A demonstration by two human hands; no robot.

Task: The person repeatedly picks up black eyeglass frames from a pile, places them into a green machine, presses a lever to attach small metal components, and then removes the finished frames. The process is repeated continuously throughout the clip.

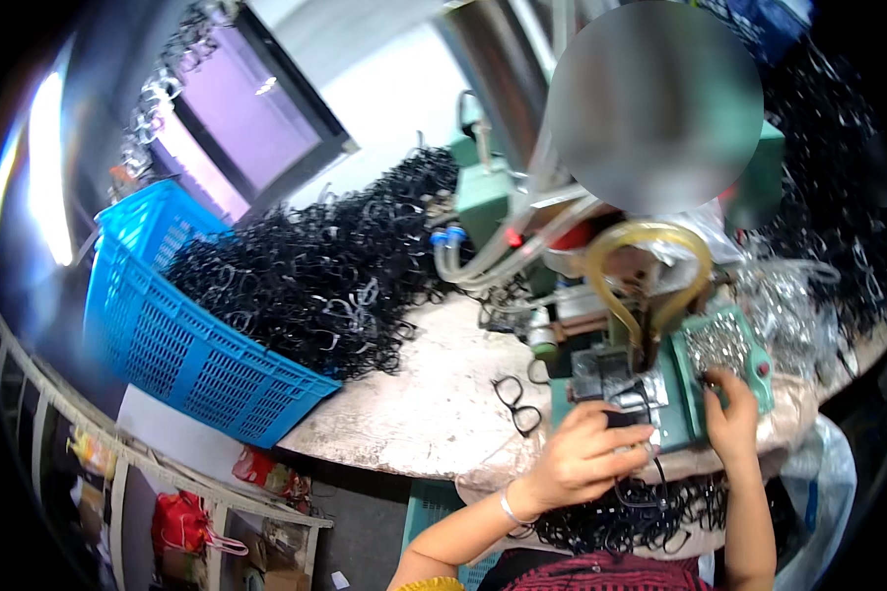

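My left hand (593, 455) is closed round a black eyeglass frame (629, 418) at the work plate of a green bench machine (672, 394). One dark temple hangs down below the fingers. My right hand (732, 412) reaches to the green tray (762, 366) beside the plate, which holds many small metal parts (719, 342). Its thumb and index finger come together at the tray's near edge; what they pinch is too small to name. Above the plate, a yellowish hose loop (650, 236) leads down to the machine's head.
A blue plastic basket (182, 335) tilts at the left, beside a big heap of black eyeglass frames (296, 271). One loose black pair (516, 406) lies on the worn table (434, 394). More frames (601, 517) lie below my hands; clear plastic bags (784, 305) sit at the right.
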